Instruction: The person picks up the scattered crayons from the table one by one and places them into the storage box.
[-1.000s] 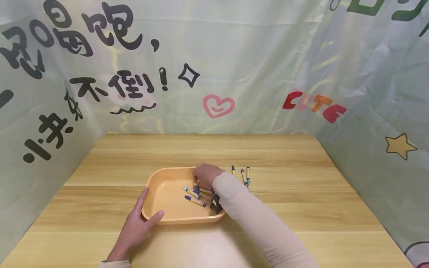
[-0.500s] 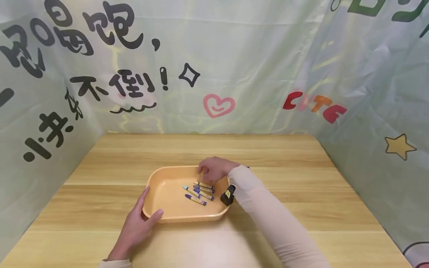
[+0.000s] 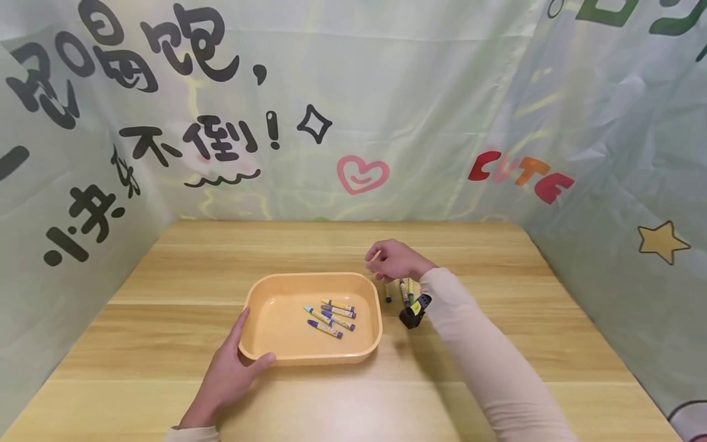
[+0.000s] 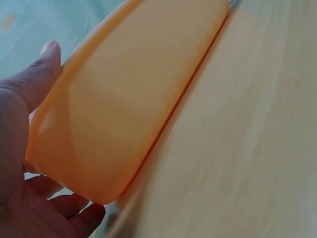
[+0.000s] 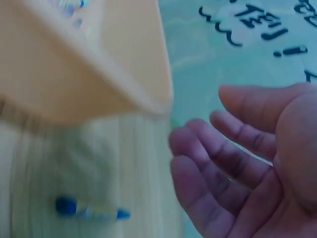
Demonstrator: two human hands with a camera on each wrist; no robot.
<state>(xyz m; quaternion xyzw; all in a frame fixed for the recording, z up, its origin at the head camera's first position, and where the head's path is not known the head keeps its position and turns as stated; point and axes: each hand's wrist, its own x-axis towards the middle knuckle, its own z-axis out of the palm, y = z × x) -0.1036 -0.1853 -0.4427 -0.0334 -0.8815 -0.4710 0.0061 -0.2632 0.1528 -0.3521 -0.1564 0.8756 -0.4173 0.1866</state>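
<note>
Left hand on the near left corner of an orange tray, thumb curled over the rim and fingers along the outer wall, gripping it; same grip close up from the left wrist, thumb above the rim, fingers beneath the tray's underside. Tray flat on a pale wooden surface, roughly at its middle. Inside the tray, toward its right half, a small cluster of crayons, four or five, blue and yellow wrappers, lying at slightly different angles and partly touching one another. Right hand raised just beyond the tray's far right corner, not touching the tray, fingers loosely bent and spread, holding nothing; from the right wrist, palm open with relaxed, slightly curved fingers and nothing between them. Below and just beside that hand, three loose crayons on the bare surface right of the tray, partly hidden by the wrist; one of them, blue-tipped, blurred in the right wrist view near the tray's corner. Small black wrist-mounted device on the cream sleeve. Pale green printed curtain with black characters, a pink heart and a yellow star closing in the surface on three sides.
</note>
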